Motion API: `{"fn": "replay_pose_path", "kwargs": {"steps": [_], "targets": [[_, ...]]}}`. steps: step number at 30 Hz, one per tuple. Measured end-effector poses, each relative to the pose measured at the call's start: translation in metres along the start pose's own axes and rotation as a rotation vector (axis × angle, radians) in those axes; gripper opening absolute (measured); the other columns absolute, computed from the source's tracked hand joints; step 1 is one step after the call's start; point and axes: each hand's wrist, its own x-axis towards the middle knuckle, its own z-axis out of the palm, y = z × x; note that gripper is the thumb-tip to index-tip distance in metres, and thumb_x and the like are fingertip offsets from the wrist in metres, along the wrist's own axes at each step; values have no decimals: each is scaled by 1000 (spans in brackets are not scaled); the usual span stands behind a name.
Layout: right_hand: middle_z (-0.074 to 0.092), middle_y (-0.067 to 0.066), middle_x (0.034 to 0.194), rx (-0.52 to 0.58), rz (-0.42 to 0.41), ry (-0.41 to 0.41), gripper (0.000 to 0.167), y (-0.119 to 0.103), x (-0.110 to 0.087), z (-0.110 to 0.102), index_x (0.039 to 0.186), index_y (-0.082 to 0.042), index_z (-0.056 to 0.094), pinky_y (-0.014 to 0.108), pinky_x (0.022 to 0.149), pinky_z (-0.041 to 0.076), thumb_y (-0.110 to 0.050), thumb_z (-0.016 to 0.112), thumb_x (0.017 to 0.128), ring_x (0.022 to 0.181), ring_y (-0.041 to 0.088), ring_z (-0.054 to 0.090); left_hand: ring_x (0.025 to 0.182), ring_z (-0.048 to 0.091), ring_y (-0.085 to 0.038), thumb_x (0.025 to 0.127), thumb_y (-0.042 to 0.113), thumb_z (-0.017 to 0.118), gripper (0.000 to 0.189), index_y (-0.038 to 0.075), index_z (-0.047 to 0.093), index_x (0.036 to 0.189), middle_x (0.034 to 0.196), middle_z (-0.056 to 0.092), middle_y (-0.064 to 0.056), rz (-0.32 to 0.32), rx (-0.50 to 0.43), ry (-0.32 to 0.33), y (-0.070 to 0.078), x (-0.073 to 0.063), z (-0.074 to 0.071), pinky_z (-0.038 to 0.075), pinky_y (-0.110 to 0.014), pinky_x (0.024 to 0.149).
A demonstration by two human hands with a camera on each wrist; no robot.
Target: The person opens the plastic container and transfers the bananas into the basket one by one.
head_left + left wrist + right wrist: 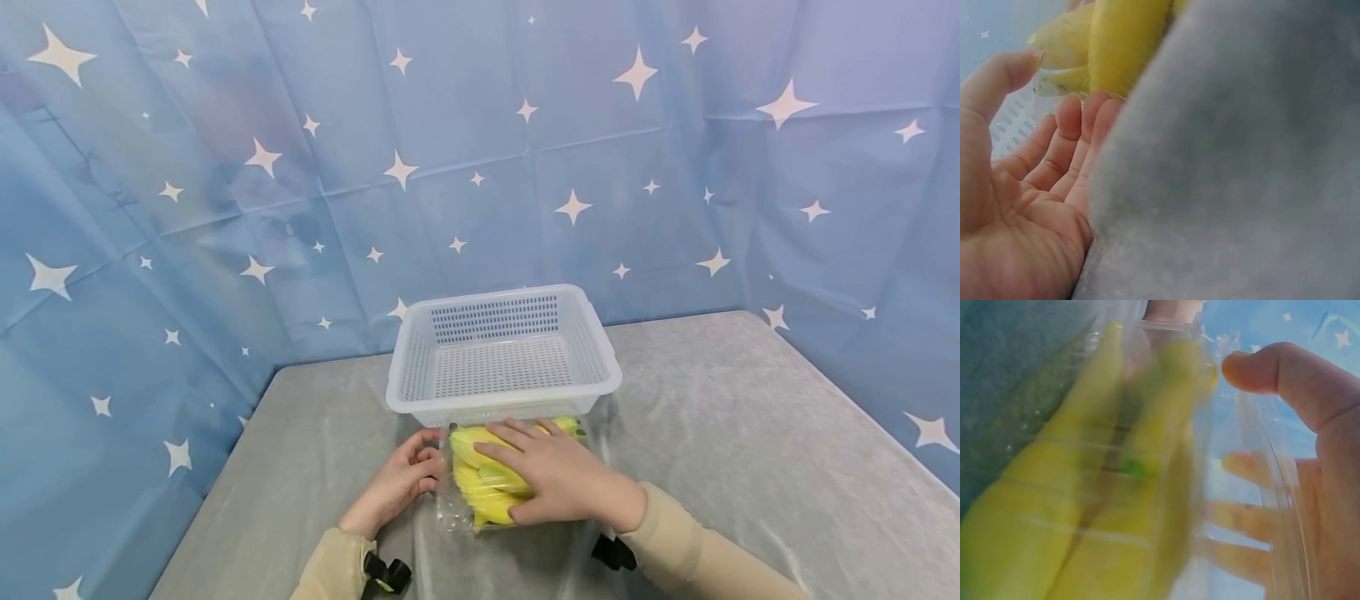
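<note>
In the head view, a grey table (pixel 712 433) stands against a blue curtain (pixel 480 125) printed with white stars. A white, slotted plastic basket (pixel 504 396) sits by the table's far edge, left of the middle of that edge and well short of its far right corner. Just on the near side of the basket is a clear plastic pack (pixel 453 517) with yellow bananas (pixel 471 483) in it; its far edge overlaps the basket's front wall from this angle, and whether the two touch I cannot tell. The right hand (pixel 551 475) rests on top of the pack, fingers spread apart over the bananas. The left hand (pixel 405 479) is at the pack's left side, its fingers loosely bent. Both sleeves are beige, each with a black device at the wrist.

In the left wrist view, the palm is turned up, with the thumb apart from the softly curved fingers and the fingertips at the pack's edge. A blurred grey surface fills the right side.

In the right wrist view, the bananas show blurred through the plastic, a small green spot among them. The thumb stands apart from the fingers, which are partly seen through the clear plastic.
</note>
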Motion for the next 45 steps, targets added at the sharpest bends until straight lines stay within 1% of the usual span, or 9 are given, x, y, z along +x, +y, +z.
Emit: {"fn": "replay_pose_path", "kwargs": {"steps": [6,12,17,23,28,31,38,43,45], "targets": [[37,5,152,23,7,-11,72,0,-4,-8,146,-23,44,57,104,31,-43,68,82,138,28,35,71,58,-11,95,6,59,50,-1,33,137,90,55,-4,5,-2,-2,0,0,0,53,-26,65],[43,3,148,1,20,-14,66,1,-7,-16,143,-23,48,54,103,35,-43,68,84,134,24,41,70,58,-11,95,5,58,49,-2,34,136,89,55,-4,14,-10,3,0,0,1,53,-25,65],[47,2,145,17,35,2,62,2,-10,-23,140,-23,52,54,102,36,-41,69,83,131,23,44,70,57,-10,95,5,58,48,-2,34,136,88,54,-4,34,-18,-13,-1,1,0,52,-24,64],[52,1,140,-1,44,17,62,4,-15,-31,138,-23,55,52,99,38,-39,72,81,125,22,50,69,58,-10,96,6,58,49,-3,32,137,88,53,-4,51,-19,-25,-3,0,-1,53,-24,64],[56,0,136,-1,52,31,59,6,-17,-34,135,-22,58,51,98,40,-38,73,80,121,22,54,69,58,-10,95,4,57,49,-4,32,136,87,53,-4,47,-16,-11,-3,1,-1,53,-23,63],[57,0,135,-5,48,46,58,6,-18,-36,133,-22,59,50,98,39,-39,73,80,120,20,54,68,57,-10,94,2,57,48,-4,34,135,85,52,-4,43,-2,16,-2,2,0,52,-23,62],[61,-4,127,-5,36,121,52,6,-22,-40,129,-21,63,48,96,41,-37,74,81,116,19,56,67,54,-10,92,2,56,43,-1,38,132,83,49,-2,48,74,53,0,3,8,51,-24,61],[64,-7,122,-15,-6,198,47,7,-21,-39,125,-21,65,46,94,43,-37,73,81,112,16,59,66,58,-13,88,0,56,42,-3,40,127,82,56,-4,69,145,84,2,1,10,53,-27,61],[65,-8,120,-23,-26,245,46,8,-20,-41,123,-21,66,45,93,45,-37,74,81,110,14,60,65,59,-15,87,1,56,40,-3,40,124,80,58,-5,82,173,81,4,1,10,53,-28,61]]}}
